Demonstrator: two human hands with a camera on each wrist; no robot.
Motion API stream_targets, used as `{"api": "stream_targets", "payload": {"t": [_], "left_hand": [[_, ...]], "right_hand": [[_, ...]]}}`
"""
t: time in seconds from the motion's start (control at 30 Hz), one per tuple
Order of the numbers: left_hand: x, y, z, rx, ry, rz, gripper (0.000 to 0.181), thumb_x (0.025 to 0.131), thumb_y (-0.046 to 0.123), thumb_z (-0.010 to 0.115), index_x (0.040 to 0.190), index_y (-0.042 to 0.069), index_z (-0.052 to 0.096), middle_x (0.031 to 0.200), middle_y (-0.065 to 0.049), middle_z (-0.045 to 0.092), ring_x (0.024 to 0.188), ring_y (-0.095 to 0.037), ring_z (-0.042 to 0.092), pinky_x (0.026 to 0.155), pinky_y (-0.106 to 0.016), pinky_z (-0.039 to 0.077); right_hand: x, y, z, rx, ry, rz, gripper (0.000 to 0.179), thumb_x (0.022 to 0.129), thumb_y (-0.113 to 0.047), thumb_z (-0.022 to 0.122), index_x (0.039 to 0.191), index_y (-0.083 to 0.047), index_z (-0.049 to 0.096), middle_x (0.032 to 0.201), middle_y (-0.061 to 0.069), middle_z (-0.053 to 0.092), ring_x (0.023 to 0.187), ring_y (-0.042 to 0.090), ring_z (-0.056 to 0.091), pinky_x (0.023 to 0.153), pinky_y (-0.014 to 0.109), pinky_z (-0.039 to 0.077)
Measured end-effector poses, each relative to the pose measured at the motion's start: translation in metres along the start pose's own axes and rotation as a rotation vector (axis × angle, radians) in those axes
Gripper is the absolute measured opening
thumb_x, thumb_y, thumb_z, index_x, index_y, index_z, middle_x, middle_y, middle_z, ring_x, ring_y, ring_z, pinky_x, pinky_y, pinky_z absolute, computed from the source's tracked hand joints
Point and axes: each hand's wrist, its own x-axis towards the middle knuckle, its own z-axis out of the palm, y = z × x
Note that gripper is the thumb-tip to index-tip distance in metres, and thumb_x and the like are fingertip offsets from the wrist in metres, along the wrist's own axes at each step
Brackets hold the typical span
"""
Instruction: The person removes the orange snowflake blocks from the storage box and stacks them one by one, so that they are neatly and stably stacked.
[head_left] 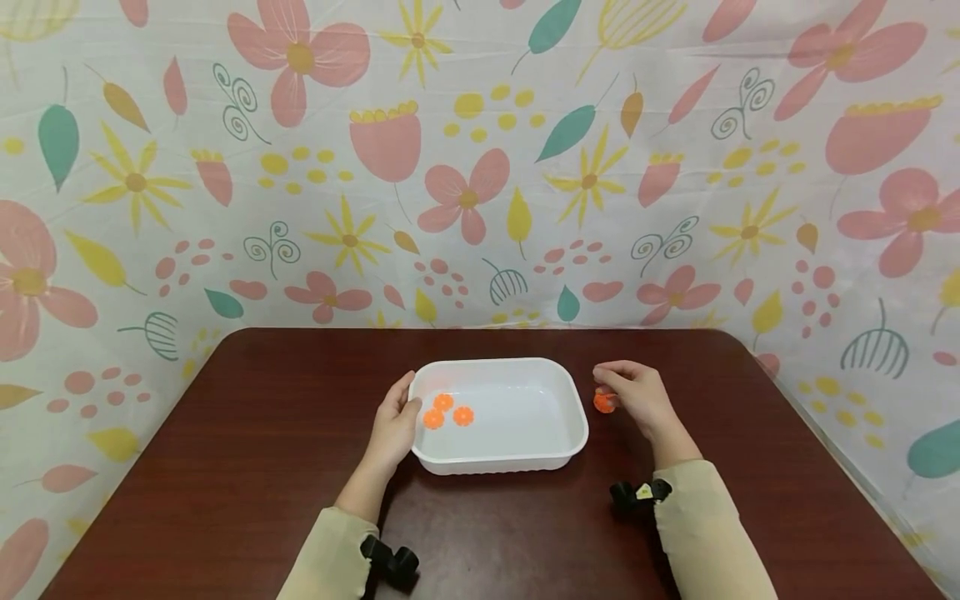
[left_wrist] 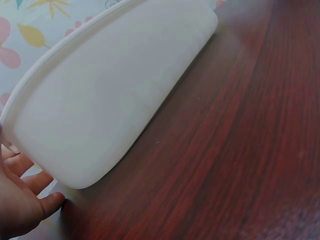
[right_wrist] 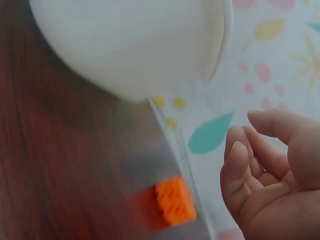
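A white rectangular tray (head_left: 517,454) with rounded corners stands on the table. My left hand (head_left: 393,425) holds its left end, thumb at the rim and fingers along the outside wall; in the left wrist view the fingers (left_wrist: 42,182) show at that end. Three small orange scalloped pieces (head_left: 463,416) lie inside the tray, toward its left. Right of the tray, a ridged orange piece (right_wrist: 175,201) lies on the table. My right hand (head_left: 636,393) is just above it, fingers loosely bent; in the right wrist view, thumb and fingertips stand apart with nothing between them.
The dark reddish-brown wooden table (head_left: 247,467) reaches back to a white cloth (head_left: 540,275) printed with flowers and leaves. A black wrist mount (head_left: 390,562) sits at the left sleeve, another black mount (head_left: 637,493) at the right one.
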Motion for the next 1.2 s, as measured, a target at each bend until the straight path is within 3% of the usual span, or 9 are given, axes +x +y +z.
{"api": "stream_targets", "payload": {"t": [0.5,0.83,1.03,1.2], "left_hand": [[-0.001,0.001,0.000,0.013,0.012,-0.008,0.050,0.097,0.011,0.042,0.146,0.008,0.035,0.147,-0.018,0.039,0.134,-0.031,0.040,0.107,-0.049,0.036],[0.000,0.001,0.000,0.024,0.004,-0.007,0.050,0.097,0.010,0.042,0.146,0.008,0.034,0.149,-0.018,0.036,0.136,-0.031,0.037,0.107,-0.050,0.035],[0.001,0.001,-0.001,0.013,0.002,-0.004,0.050,0.097,0.009,0.042,0.146,0.008,0.034,0.149,-0.018,0.036,0.136,-0.031,0.037,0.108,-0.049,0.034],[0.001,0.000,0.000,0.013,0.009,-0.001,0.050,0.097,0.010,0.042,0.146,0.008,0.034,0.148,-0.018,0.038,0.133,-0.031,0.040,0.106,-0.049,0.036]], "right_hand": [[-0.005,-0.049,0.047,-0.121,-0.156,-0.123,0.036,0.090,-0.025,0.064,0.112,0.004,0.064,0.102,0.026,0.065,0.073,0.018,0.065,0.061,0.031,0.056],[-0.008,-0.064,0.085,-0.153,-0.252,-0.148,0.031,0.088,-0.022,0.066,0.109,0.001,0.067,0.100,0.025,0.065,0.087,0.038,0.064,0.064,0.032,0.057],[-0.012,-0.069,0.107,-0.173,-0.295,-0.161,0.027,0.088,-0.023,0.067,0.106,-0.003,0.068,0.093,0.018,0.068,0.086,0.034,0.064,0.065,0.031,0.057],[-0.014,-0.072,0.124,-0.175,-0.335,-0.173,0.027,0.087,-0.022,0.067,0.105,-0.002,0.068,0.090,0.012,0.069,0.080,0.024,0.064,0.066,0.030,0.056]]}}
